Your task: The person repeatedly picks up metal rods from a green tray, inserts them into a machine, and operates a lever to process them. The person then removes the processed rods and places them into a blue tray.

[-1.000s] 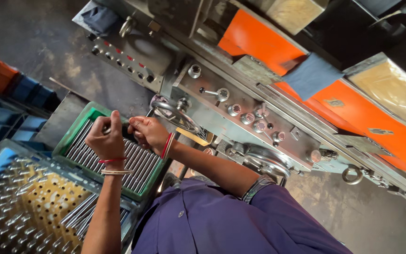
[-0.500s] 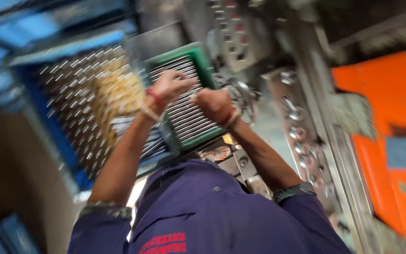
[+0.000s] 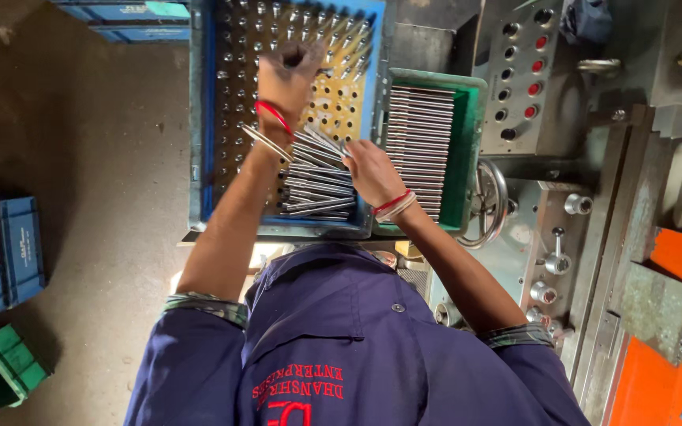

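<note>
My left hand (image 3: 286,75) is closed around what looks like a thin metal rod, though it is blurred. It hovers over the yellow peg board (image 3: 341,110) inside a blue crate (image 3: 197,118) where several rods stand upright. My right hand (image 3: 372,170) grips a fanned bunch of metal rods (image 3: 321,142) above a loose pile of rods (image 3: 317,193) at the crate's near end. A green tray (image 3: 467,142) just to the right holds several rods (image 3: 420,134) laid side by side. Both wrists wear red bands.
A grey machine panel with round buttons (image 3: 518,79) and a handwheel (image 3: 487,205) stands right of the green tray. Orange machine covers (image 3: 672,355) lie at the lower right. Blue crates (image 3: 1,252) and a green crate (image 3: 1,371) sit on the floor at the left.
Both hands have moved from over the green tray to the blue crate. The left hand has separated and reached out over the peg board. The view has swung round.
</note>
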